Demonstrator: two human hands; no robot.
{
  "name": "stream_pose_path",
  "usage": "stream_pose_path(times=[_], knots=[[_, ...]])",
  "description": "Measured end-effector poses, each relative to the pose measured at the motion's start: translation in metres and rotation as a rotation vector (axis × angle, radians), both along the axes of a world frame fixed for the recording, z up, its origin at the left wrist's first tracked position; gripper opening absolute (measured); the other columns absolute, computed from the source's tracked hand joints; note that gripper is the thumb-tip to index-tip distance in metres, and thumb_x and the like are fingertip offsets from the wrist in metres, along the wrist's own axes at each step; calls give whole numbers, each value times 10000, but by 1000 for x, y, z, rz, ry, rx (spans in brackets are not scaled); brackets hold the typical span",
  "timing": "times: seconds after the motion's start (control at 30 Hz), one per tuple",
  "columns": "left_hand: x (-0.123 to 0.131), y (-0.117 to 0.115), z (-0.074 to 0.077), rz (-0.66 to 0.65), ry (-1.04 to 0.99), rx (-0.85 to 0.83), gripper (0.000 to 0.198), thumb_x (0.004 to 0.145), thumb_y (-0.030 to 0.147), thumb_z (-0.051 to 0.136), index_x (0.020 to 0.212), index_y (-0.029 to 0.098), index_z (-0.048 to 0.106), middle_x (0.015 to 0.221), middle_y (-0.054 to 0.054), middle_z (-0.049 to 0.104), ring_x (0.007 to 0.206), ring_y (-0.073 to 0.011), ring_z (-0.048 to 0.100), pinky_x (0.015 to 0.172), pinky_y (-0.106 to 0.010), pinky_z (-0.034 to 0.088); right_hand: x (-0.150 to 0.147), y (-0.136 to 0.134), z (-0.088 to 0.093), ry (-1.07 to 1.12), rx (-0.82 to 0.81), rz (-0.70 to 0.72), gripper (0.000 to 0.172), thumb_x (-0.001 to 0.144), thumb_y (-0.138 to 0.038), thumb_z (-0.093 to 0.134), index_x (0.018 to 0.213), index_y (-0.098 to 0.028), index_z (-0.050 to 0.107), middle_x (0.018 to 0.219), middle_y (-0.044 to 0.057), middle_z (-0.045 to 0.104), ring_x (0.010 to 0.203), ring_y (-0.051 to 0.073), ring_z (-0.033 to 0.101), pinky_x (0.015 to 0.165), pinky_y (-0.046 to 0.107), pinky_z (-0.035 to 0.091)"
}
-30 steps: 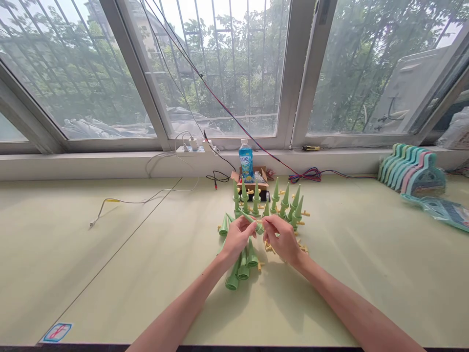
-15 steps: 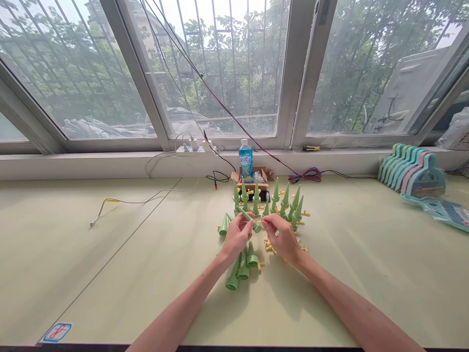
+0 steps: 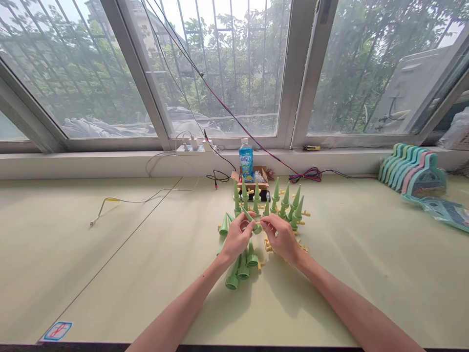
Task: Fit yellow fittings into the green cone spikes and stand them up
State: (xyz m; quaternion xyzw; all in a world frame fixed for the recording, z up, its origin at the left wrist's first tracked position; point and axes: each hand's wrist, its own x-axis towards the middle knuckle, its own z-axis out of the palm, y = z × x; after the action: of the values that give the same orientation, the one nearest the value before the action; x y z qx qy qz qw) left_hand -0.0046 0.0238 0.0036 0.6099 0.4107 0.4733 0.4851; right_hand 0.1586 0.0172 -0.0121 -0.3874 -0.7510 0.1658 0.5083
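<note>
My left hand (image 3: 239, 235) is closed around a green plastic watering spike (image 3: 247, 215), its pointed end tilted up and to the left. From the right, the fingertips of my right hand (image 3: 280, 233) pinch a small yellow valve (image 3: 258, 223) against the spike's side. How deep the valve sits is hidden by the fingers. Below my left hand lie several loose green spikes (image 3: 243, 271), open ends toward me. A small pile of yellow valves (image 3: 270, 247) is partly covered by my right hand. Beyond both hands, several spikes with yellow valves (image 3: 295, 208) stand upright.
A blue bottle (image 3: 245, 161) stands in a small cardboard box (image 3: 264, 176) behind the spikes, with a dark phone (image 3: 264, 196) in front. Cables (image 3: 306, 174) and a power strip (image 3: 190, 151) lie along the window ledge. Pastel dustpan-like items (image 3: 414, 171) stand at far right.
The spike in my left hand has tilted slightly, its tip shifting a little right. My right fingers have edged slightly left, still at the yellow valve.
</note>
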Motion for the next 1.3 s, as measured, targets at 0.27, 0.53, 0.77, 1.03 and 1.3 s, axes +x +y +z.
stream_pose_path(times=[0.27, 0.53, 0.77, 1.03, 1.3], knots=[[-1, 0, -1, 17, 23, 25, 257, 886, 373, 580, 1068, 192, 588, 825, -22, 574, 651, -114, 489, 531, -218, 366, 1, 1, -3, -24, 7, 3, 162, 980, -212, 464, 923, -199, 615, 796, 24, 579, 655, 142, 509, 584, 253, 433], [-2, -1, -5, 43, 166, 191, 257, 916, 367, 544, 1097, 191, 592, 857, -40, 613, 746, -156, 570, 632, -251, 437, 1, 2, -3, -46, 20, -18, 166, 979, -193, 461, 897, -196, 606, 780, 16, 590, 665, 144, 517, 618, 260, 413], [-1, -4, -5, 76, 222, 289, 184, 930, 331, 519, 1026, 200, 605, 957, -46, 624, 725, -138, 547, 648, -257, 462, 0, 3, -6, -36, -19, -30, 177, 975, -218, 457, 864, -193, 592, 773, 23, 618, 648, 150, 524, 607, 267, 415], [-1, -7, -3, 73, 285, 358, 109, 940, 275, 491, 956, 203, 571, 998, -53, 613, 680, -129, 490, 632, -259, 447, 0, 3, -6, -41, -53, -43, 239, 978, -260, 436, 785, -189, 557, 667, 2, 557, 573, 136, 466, 551, 251, 369], [-1, -8, -4, 51, 301, 398, 120, 945, 272, 480, 949, 201, 577, 968, -59, 592, 691, -142, 497, 667, -277, 464, 1, 3, -7, -64, -44, -86, 330, 985, -289, 415, 688, -189, 517, 586, -21, 482, 521, 117, 391, 515, 243, 323]])
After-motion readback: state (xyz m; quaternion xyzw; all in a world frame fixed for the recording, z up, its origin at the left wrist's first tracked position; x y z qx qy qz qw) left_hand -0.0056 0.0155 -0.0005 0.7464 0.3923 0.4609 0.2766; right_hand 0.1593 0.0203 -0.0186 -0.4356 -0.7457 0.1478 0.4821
